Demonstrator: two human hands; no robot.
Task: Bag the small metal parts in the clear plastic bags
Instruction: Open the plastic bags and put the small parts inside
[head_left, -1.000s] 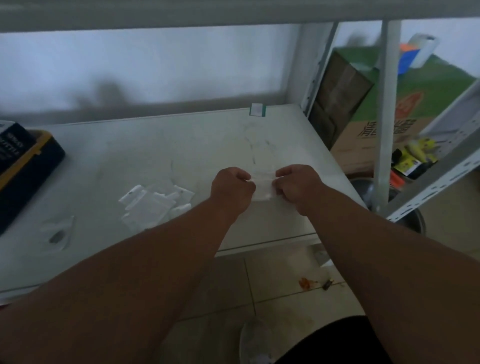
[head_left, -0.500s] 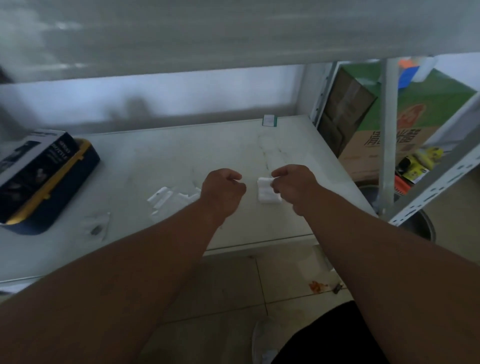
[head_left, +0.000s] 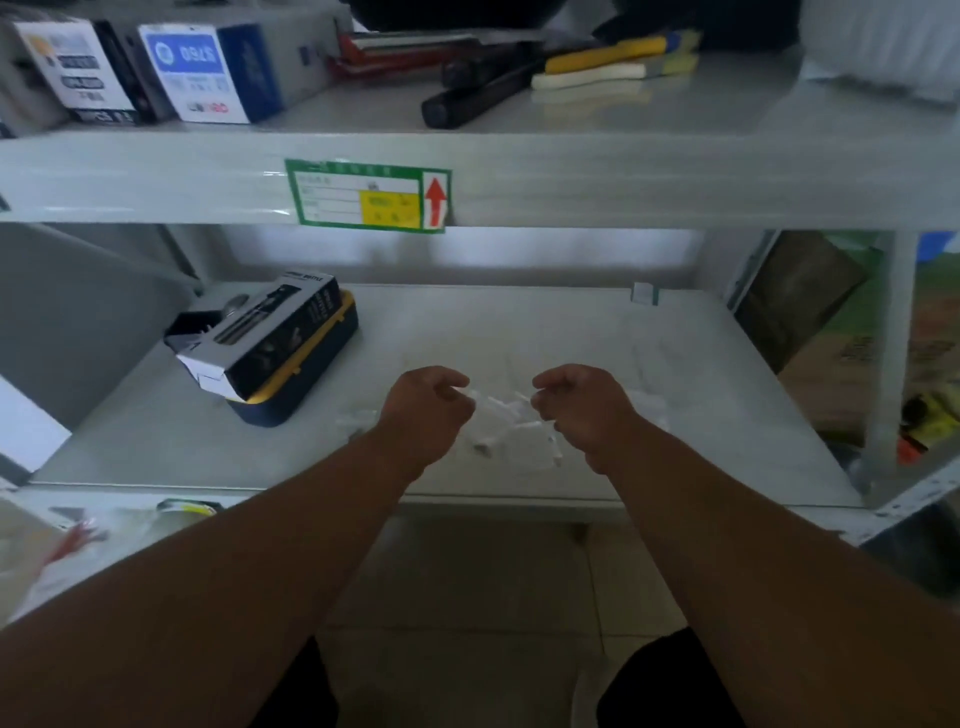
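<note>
Several small clear plastic bags lie in a loose pile on the white shelf board, between my two hands. My left hand has its fingers curled and pinches a bag's edge at the pile's left side. My right hand is curled the same way and pinches a bag's edge at the pile's right side. One more clear bag lies just right of my right hand, and another shows left of my left wrist. A small dark speck sits in the pile. Blur hides any metal parts.
A dark blue and yellow case with a black box on top stands at the shelf's left. The upper shelf edge carries a green label. A white upright post and a cardboard box stand at the right.
The view has tilted up and swung left. My right hand let go of the bag it held, and both hands have moved left to the pile of bags.
</note>
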